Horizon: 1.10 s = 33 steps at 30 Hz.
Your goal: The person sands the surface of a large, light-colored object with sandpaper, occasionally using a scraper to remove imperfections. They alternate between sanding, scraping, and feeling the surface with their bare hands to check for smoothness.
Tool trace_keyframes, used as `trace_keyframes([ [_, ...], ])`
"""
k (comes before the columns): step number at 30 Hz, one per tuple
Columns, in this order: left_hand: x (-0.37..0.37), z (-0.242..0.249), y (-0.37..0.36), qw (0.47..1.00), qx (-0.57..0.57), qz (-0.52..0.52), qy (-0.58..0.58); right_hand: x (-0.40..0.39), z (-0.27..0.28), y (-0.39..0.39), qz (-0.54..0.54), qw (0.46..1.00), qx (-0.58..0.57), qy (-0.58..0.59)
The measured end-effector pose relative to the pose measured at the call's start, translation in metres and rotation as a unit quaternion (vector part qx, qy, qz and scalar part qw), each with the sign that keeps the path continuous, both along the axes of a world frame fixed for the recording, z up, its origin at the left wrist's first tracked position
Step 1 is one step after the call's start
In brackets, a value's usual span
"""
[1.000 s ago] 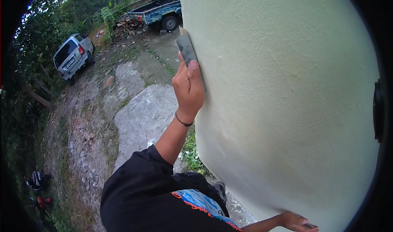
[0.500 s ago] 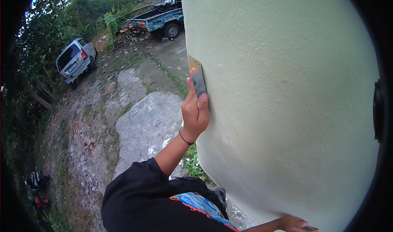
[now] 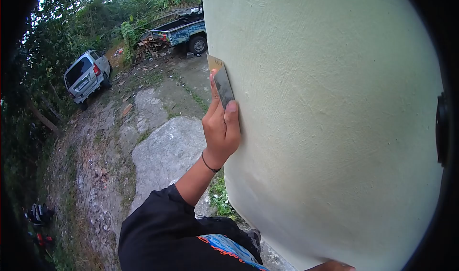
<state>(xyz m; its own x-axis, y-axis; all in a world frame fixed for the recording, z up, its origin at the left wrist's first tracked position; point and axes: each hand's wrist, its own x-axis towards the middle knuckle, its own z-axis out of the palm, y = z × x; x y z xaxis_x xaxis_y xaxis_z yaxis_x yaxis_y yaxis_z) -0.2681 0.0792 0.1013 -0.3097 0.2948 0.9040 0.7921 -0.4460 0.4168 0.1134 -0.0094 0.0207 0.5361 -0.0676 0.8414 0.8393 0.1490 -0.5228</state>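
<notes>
My left hand (image 3: 221, 131), with a dark band at the wrist, holds a flat metal scraper blade (image 3: 222, 85) between thumb and fingers. The blade stands nearly upright along the left edge of the pale green wall (image 3: 315, 113), its long side close to the plaster. The wall surface is rough, with small bumps and a darker patch low down. At the bottom edge of the view, my right hand (image 3: 337, 266) is near the wall and mostly cut off, so its fingers and anything in them are hidden.
A silver car (image 3: 87, 76) and a blue pickup truck (image 3: 184, 33) stand on the ground beyond. A large concrete slab (image 3: 167, 149) lies left of the wall. Motorcycles (image 3: 39, 214) are at the lower left, with trees behind.
My left hand and the blade have shifted slightly up and left in view, along with the wall edge. My right hand has moved lower and left, and its fingers have dropped out of view.
</notes>
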Motion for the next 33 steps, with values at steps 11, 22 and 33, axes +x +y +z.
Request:
trace_keyframes([
  [11,0.024,-0.029,-0.003,0.993,0.057,-0.093,0.052,0.012,-0.010,-0.005,-0.024,0.999,-0.036,-0.034],
  [22,0.069,-0.029,-0.039,0.981,-0.045,-0.128,0.140,-0.035,0.011,-0.001,-0.046,0.988,-0.120,0.081],
  [33,0.086,-0.020,-0.025,0.990,0.032,-0.106,0.089,-0.047,-0.035,0.005,0.043,0.927,-0.123,-0.353],
])
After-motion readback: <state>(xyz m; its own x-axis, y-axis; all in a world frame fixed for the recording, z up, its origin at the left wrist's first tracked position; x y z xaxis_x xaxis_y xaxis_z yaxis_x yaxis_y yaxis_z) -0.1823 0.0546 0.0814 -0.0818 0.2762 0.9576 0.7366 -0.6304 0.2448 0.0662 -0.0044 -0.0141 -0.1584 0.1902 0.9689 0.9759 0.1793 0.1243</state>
